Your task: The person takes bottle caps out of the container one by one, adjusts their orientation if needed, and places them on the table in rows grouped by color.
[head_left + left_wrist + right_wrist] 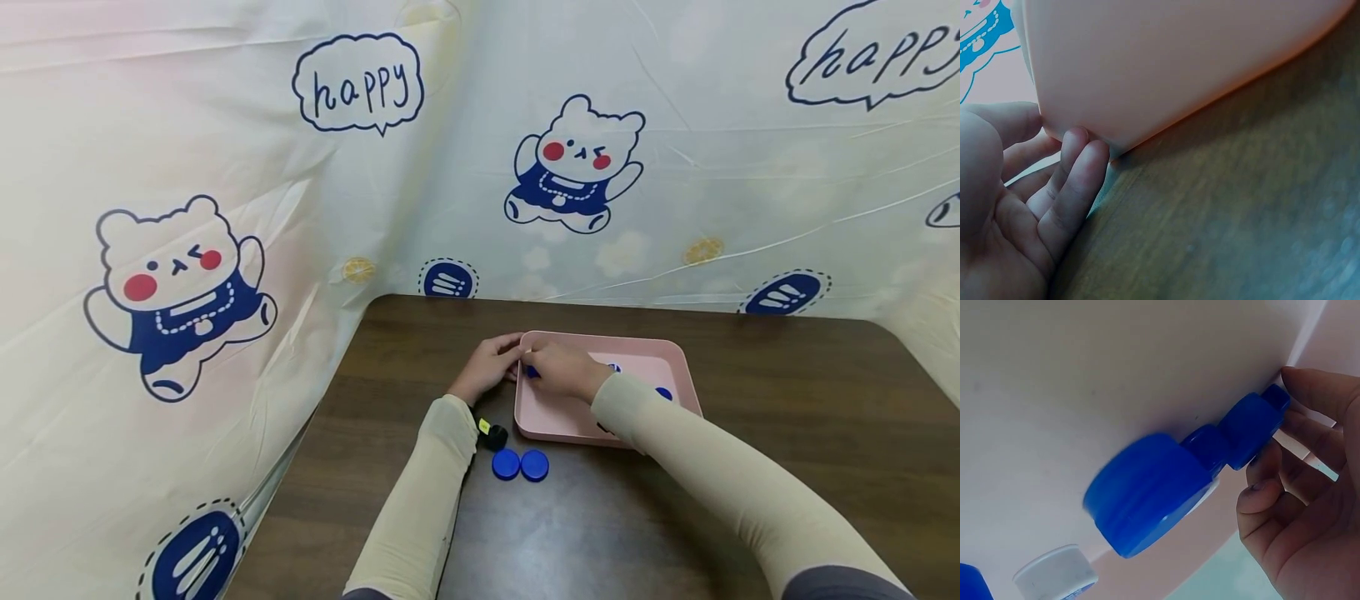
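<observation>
A shallow pink tray lies on the table, and my left hand grips its far left corner. In the left wrist view, that thumb and fingertips meet the tray's outer wall. Reaching over the left part of the tray is my right hand. Between its thumb and fingers, the right wrist view shows a small blue cap, close to the tray's wall. Lined up beside it are a larger blue cap, another small one and a big ridged blue cap.
A white cap stands apart inside the tray. Two round blue caps, left and right, lie on the dark wooden table in front of the tray. A black device with a yellow label sits by the left cuff. Printed curtains hang behind.
</observation>
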`<state>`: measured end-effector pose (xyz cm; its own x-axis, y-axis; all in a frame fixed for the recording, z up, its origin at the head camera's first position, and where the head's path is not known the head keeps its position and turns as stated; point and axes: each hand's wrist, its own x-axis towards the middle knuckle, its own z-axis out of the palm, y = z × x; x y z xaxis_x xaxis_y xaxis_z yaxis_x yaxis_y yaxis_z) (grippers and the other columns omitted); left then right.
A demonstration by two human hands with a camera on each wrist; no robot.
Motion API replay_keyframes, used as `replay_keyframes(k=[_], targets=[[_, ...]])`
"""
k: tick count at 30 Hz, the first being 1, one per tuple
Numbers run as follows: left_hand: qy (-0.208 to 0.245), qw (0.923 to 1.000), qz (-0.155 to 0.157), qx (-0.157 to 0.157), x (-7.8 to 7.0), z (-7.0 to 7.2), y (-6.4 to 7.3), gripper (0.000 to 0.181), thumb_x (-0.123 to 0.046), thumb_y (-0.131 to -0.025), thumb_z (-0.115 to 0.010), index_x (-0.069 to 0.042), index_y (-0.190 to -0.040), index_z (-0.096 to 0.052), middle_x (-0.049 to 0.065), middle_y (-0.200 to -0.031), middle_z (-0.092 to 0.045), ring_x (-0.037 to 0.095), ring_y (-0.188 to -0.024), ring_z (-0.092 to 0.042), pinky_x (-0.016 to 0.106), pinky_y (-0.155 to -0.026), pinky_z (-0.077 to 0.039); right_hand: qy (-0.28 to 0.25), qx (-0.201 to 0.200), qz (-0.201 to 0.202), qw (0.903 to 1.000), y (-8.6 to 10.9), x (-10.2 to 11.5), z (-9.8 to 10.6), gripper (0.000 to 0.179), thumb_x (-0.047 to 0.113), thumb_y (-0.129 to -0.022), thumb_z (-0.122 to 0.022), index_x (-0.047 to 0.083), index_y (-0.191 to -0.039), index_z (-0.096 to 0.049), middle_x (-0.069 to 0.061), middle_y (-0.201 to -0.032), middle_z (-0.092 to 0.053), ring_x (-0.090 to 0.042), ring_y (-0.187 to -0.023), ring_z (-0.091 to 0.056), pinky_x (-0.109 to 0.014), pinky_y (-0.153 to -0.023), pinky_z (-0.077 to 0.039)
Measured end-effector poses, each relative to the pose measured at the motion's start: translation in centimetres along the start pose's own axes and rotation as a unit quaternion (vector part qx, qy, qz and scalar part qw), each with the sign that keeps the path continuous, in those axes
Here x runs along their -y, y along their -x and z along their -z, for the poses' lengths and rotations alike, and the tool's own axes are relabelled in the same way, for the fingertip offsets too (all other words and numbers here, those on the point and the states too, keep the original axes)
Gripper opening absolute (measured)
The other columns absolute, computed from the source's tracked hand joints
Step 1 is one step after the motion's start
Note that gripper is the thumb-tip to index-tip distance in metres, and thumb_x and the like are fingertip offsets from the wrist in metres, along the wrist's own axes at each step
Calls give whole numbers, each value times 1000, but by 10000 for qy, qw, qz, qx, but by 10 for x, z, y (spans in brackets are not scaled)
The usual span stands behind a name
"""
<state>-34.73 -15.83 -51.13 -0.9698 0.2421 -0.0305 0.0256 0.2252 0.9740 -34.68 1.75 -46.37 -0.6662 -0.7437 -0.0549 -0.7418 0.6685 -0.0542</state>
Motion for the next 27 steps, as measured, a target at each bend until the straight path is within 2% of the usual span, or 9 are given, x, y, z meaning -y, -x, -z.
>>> replay_keyframes(k=[4,12,18,22,27], targets=[[-26,9999,5,-105,6,-3,-3,41,-28,-98,-59,-16,-137,-58,9,-97,-66,19,-69,-62,34,-64,-57,15,-7,-41,10000,1,-1,-2,37,27,-94,-65,8,-126,-65,-12,-112,-67,-25,-101,-65,-42,-88,-51],[-11,10000,-68,-42,6,-2,-3,42,-29,-98,-59,-14,-138,-56,10,-96,-66,21,-69,-62,33,-64,-57,48,-122,71,9999,2,-2,-4,23,24,-95,-64,14,-116,-69,-4,-102,-68,-17,-91,-65,-36,-81,-54],[-90,9999,-59,-18,4,-1,-3,43,-31,-98,-59,-16,-139,-56,9,-98,-66,21,-72,-63,33,-66,-57,58,-218,146,9996,4,-1,0,21,22,-93,-66,14,-113,-71,-2,-94,-63,-15,-85,-61,-34,-75,-53],[-129,9999,-5,-46,6,-1,-3,43,-32,-98,-58,-17,-139,-56,8,-97,-66,21,-72,-63,33,-66,-57,13,-274,237,9993,6,0,2,22,21,-94,-66,12,-114,-70,-5,-97,-65,-17,-86,-63,-35,-75,-52],[-101,9999,-93,-74,5,-1,-3,42,-30,-99,-59,-15,-138,-56,10,-93,-65,21,-70,-62,33,-64,-57,39,-356,263,9990,9,2,7,27,21,-96,-62,12,-121,-68,-8,-103,-68,-21,-91,-65,-39,-78,-52]])
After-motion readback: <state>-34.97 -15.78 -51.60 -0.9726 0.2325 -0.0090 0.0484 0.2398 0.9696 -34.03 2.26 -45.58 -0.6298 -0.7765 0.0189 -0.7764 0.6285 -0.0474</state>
